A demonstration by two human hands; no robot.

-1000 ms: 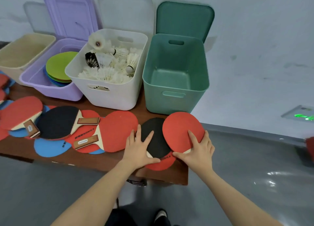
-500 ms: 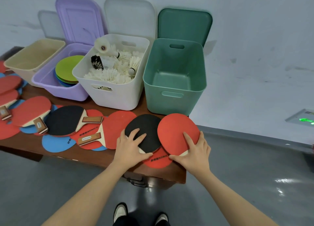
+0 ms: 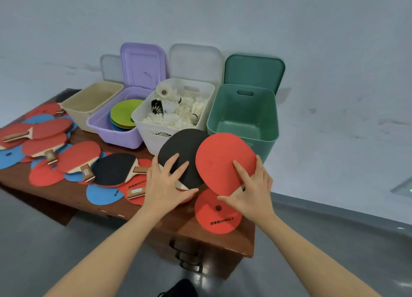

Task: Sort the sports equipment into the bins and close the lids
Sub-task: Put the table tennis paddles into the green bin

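Even, soft overhead light, medium bright, no harsh shadows. Faint shadows of the open lids on the wall (image 3: 334, 40). Glare patches on the glossy grey floor (image 3: 334, 241), lower right. Strong wide-angle distortion: desk (image 3: 156, 216) edge and wall line bow. Slight softness overall, compression smear at the frame edges.

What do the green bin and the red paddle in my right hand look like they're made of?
The green bin looks like moulded plastic with a smooth, semi-matte finish: thin uniform walls, rounded corners and a cut-out handle slot. The red paddle in the right hand seems to be pale wood faced with matte red rubber; bare wood shows at the neck. The finish looks dull, without glare.
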